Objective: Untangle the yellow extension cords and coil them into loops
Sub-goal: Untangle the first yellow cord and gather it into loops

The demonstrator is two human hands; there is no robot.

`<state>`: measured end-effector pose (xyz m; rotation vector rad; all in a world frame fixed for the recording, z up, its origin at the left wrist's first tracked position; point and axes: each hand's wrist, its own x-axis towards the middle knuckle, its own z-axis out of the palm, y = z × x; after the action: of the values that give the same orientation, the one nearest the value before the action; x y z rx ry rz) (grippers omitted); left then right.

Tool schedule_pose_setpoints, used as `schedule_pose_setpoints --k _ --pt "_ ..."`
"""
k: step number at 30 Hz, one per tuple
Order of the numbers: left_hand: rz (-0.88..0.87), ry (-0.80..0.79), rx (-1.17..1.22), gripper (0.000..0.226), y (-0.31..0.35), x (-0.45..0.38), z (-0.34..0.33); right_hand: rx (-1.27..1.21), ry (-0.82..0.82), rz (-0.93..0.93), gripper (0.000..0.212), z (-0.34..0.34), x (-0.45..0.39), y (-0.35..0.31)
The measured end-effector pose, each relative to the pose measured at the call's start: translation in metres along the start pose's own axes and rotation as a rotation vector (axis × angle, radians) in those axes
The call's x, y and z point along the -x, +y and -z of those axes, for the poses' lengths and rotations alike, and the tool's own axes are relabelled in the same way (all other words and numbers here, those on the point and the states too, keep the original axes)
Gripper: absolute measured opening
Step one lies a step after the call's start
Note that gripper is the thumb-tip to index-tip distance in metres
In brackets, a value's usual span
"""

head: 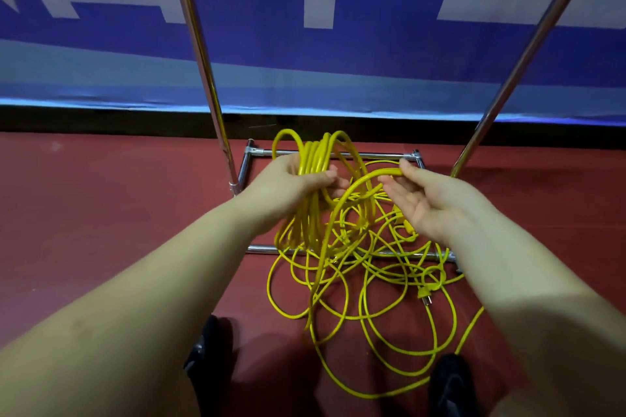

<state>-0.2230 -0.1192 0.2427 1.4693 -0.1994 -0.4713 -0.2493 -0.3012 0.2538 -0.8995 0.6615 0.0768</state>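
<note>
Fingers (330, 176) of the left hand (298, 179) curled round a bundle of coiled loops (313, 186), gripping it upright above the floor. Fingers (394, 191) of the right hand (423, 203) spread and relaxed, palm up, one strand (369, 176) of yellow cord arching over from the bundle to rest against thumb and forefinger — whether pinched or merely laid there, cannot tell.

Behind: a blue banner (305, 44) with pale block shapes, filling the top of the view. Below: a red floor (101, 213). On it, a chrome rack frame (257, 249) — two slanted poles rising, low bars forming a rectangle. Draped over the near bar and spread loosely on the floor, the tangled yellow extension cords (372, 298). Among the tangle, a plug (425, 294) lying near the right side. At the bottom edge, two dark shoes (206, 349).
</note>
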Motion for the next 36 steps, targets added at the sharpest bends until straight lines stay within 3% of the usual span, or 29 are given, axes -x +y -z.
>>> schedule_pose_setpoints --k 4,8,14,18,20,23,25,27,30,33,36 --pt "0.040 -0.029 -0.038 0.005 -0.003 -0.002 -0.003 -0.084 0.004 -0.038 0.014 0.000 0.001 -0.003" --pt "0.054 -0.056 -0.250 0.005 -0.005 0.000 -0.005 -0.161 0.001 -0.023 0.016 -0.001 0.001 -0.007" --pt "0.104 -0.171 -0.204 0.008 -0.006 0.001 -0.009 -0.132 0.028 0.016 0.015 0.000 -0.003 -0.005" --pt "0.124 -0.133 -0.120 0.006 -0.008 0.002 -0.010 -0.054 -0.037 0.026 0.015 -0.003 -0.002 -0.004" --pt "0.114 -0.072 -0.039 0.005 -0.008 0.001 -0.011 0.168 -0.066 0.056 0.020 -0.004 0.003 -0.001" --pt "0.084 0.036 0.028 0.008 -0.008 -0.003 -0.013 0.926 -0.040 0.259 0.028 -0.003 0.010 0.014" --pt "0.072 0.115 0.102 0.014 -0.007 -0.004 -0.013 1.247 -0.103 0.326 0.036 -0.002 0.014 0.027" --pt "0.071 0.187 0.206 0.016 -0.005 -0.005 -0.014 1.351 -0.293 0.275 0.037 -0.002 0.016 0.039" --pt "0.080 0.305 0.290 0.014 -0.003 -0.008 -0.011 1.368 -0.556 0.208 0.017 0.000 0.015 0.049" --pt "0.087 0.409 0.409 0.019 0.001 -0.012 0.001 1.592 -0.587 0.194 0.008 0.010 0.012 0.047" --pt "0.103 0.478 0.387 0.025 0.006 -0.014 0.016 1.898 -0.556 0.180 0.016 0.021 0.003 0.042"
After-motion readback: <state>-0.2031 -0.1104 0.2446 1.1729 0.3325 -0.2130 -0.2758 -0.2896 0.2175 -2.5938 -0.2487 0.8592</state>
